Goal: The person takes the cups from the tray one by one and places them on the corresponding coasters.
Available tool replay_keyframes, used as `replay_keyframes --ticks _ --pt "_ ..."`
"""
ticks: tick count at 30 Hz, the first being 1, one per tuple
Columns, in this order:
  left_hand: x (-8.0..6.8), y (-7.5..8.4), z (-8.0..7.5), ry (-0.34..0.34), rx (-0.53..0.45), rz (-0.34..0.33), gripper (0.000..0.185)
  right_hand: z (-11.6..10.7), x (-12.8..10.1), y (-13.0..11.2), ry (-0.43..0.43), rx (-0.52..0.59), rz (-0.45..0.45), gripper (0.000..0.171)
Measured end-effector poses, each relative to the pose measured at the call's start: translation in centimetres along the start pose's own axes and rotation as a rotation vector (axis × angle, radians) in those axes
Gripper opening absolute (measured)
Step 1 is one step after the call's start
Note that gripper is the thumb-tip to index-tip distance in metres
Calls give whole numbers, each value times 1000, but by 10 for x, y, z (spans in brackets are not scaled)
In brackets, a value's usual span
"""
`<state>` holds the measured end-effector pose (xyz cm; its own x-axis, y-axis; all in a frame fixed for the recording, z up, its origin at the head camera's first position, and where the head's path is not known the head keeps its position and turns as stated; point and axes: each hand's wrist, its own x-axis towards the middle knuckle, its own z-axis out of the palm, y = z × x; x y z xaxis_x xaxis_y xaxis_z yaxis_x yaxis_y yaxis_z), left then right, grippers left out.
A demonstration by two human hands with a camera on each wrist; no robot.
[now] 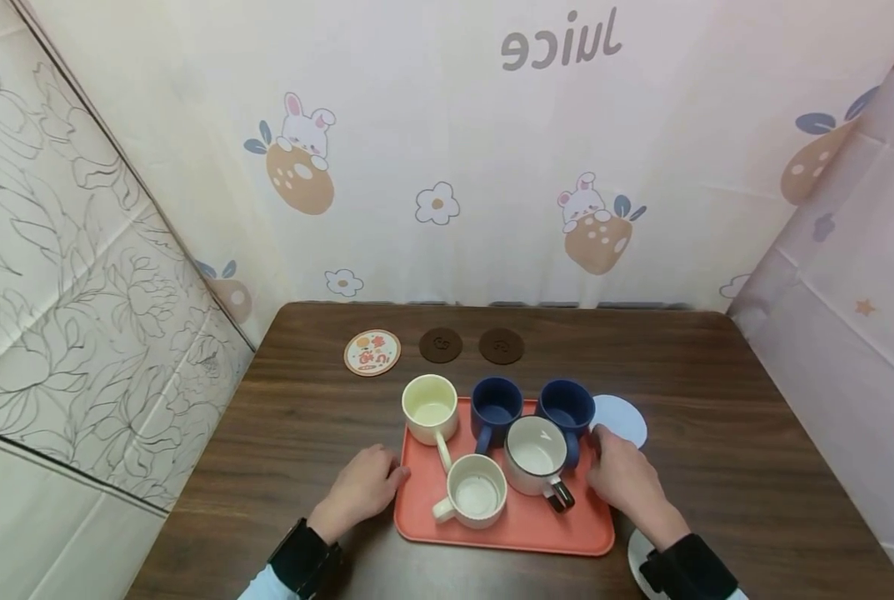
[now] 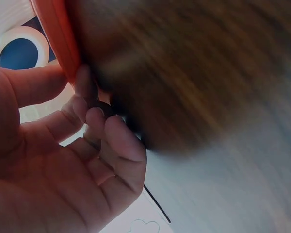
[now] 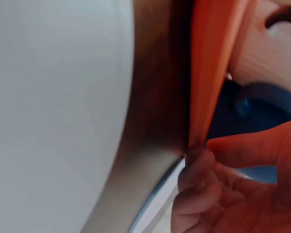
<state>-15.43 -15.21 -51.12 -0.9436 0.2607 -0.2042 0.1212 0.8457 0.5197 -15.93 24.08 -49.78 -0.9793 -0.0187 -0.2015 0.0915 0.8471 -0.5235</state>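
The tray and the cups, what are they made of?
The tray looks like matte orange plastic: one even colour, thin moulded rim with rounded corners. The cups, such as the cream one and a navy one, look like glazed ceramic: thick walls, soft shine. That is probable, not certain.

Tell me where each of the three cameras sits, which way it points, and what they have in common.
Head: looks forward and down at the table; both forearms, left hand, right hand beside the orange tray.
Left wrist: close by the left palm, fingers at the tray's edge.
Right wrist: close by the right fingers at the tray's other edge.
Shared: the tray appears in all three.
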Motion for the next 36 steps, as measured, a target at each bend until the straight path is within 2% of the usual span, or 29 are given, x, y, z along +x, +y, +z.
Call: replay_keyframes --ticks 4,7,12,17,27,36 --pt "3 -1 2 13 -29 11 18 -8 3 5 -21 39 0 24" --pt "6 -2 3 6 -43 9 21 -15 5 11 -5 17 3 23" --pt "7 -4 2 -16 -64 11 24 -22 5 22 51 -44 40 39" --pt "8 -5 -2 -45 -103 13 25 -22 7 29 25 -46 88 54" --pt "8 -5 -3 -31 -99 23 31 -20 14 33 23 -85 73 54" --pt "8 -6 -2 -40 -97 15 31 -25 15 32 -14 -97 124 64"
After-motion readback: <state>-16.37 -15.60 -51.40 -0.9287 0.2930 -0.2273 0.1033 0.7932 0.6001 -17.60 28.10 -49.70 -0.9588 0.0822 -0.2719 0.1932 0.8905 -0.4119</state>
